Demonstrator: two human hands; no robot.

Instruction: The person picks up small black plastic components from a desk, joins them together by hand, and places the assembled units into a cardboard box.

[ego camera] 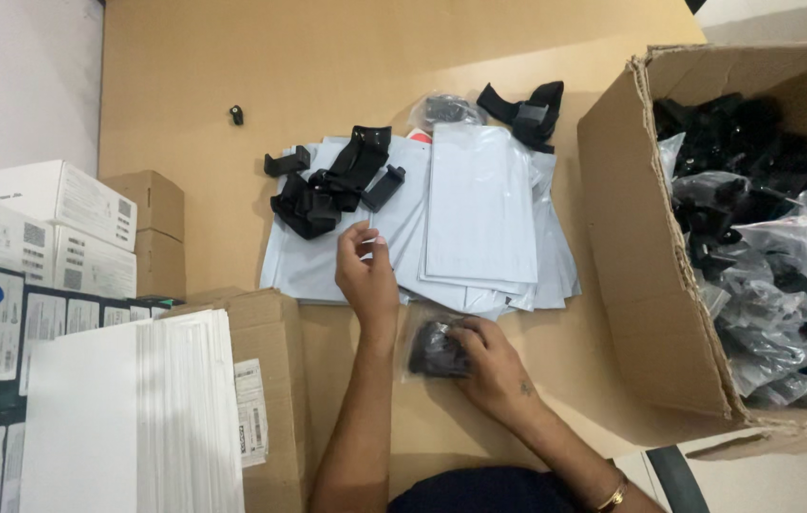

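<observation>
My right hand [489, 366] presses on a black part in a clear plastic bag [430, 348] lying on the tan table [327, 57]. My left hand [365, 275] hovers over a spread of pale grey mailer bags [480, 209], thumb and fingers pinched together at the edge of one bag. Just beyond it a heap of loose black plastic clamp parts [332, 180] lies on the mailers.
A large open cardboard box [646, 285] full of black parts in clear bags stands at the right. A white stack [128, 418], small cardboard boxes [270, 380] and white cartons [52, 218] crowd the left. Another black part [524, 112] and a small black piece [236, 115] lie farther back.
</observation>
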